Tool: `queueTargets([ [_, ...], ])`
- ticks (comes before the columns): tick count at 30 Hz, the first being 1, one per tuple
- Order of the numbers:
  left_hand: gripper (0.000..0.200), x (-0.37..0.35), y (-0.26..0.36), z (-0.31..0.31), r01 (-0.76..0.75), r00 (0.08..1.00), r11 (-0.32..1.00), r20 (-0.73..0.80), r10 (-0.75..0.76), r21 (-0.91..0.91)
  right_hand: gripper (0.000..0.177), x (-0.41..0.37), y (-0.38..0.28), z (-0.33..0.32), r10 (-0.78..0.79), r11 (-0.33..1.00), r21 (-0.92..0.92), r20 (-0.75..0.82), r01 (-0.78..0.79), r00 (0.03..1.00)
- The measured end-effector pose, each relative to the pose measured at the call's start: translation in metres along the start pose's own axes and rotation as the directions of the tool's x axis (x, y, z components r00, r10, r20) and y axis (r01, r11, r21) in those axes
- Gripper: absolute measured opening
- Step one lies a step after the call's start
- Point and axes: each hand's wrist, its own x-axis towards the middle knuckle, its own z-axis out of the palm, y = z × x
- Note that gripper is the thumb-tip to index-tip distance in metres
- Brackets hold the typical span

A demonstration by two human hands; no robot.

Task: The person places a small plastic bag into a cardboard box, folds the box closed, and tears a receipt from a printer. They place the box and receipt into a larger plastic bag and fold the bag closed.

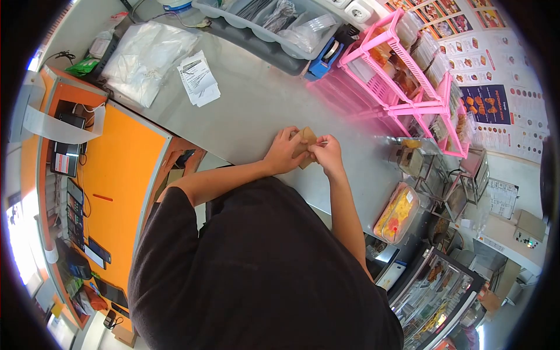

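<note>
Brown paper piece (306, 139) sits just above the grey tabletop (251, 116), gripped from both sides. Left hand (284, 153) is curled shut on its left edge. Right hand (328, 154) pinches its right edge between thumb and fingers. Hazard: uneven pull between the two hands would probably tear or crease the paper piece. A slack pinch could drop it onto the tabletop. Pink rack (408, 81) stands near the right hand, so a wide elbow swing might knock it.
</note>
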Motion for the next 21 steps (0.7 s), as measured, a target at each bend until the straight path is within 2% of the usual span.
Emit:
queueTargets([
  [3,0.043,-0.001,-0.004,0.003,-0.011,1.0,1.0,-0.003,0.011,0.005,0.028,0.0,0.003,0.006,-0.024,0.999,0.019,-0.121,0.026,0.992],
  [9,0.044,-0.002,-0.008,0.005,-0.017,1.0,1.0,-0.007,0.016,-0.021,0.033,-0.014,-0.004,0.002,-0.29,0.901,-0.379,-0.166,0.21,0.943],
  [12,0.048,0.0,-0.004,0.001,0.004,1.0,1.0,0.021,-0.004,-0.01,0.033,-0.02,-0.006,0.006,-0.241,0.93,-0.311,-0.115,0.195,0.964],
  [15,0.051,0.001,0.0,0.001,0.015,0.999,1.0,0.029,-0.015,-0.004,0.032,-0.014,0.002,0.01,-0.269,0.936,-0.27,-0.131,0.226,0.954],
  [18,0.051,0.003,-0.002,0.002,0.011,1.0,1.0,0.013,-0.011,-0.001,0.03,-0.011,0.004,0.011,-0.209,0.965,-0.188,-0.136,0.182,0.968],
  [21,0.049,0.002,0.0,0.0,0.017,1.0,1.0,0.024,-0.017,0.001,0.032,-0.006,0.003,0.004,-0.016,1.0,0.008,-0.08,0.016,0.997],
])
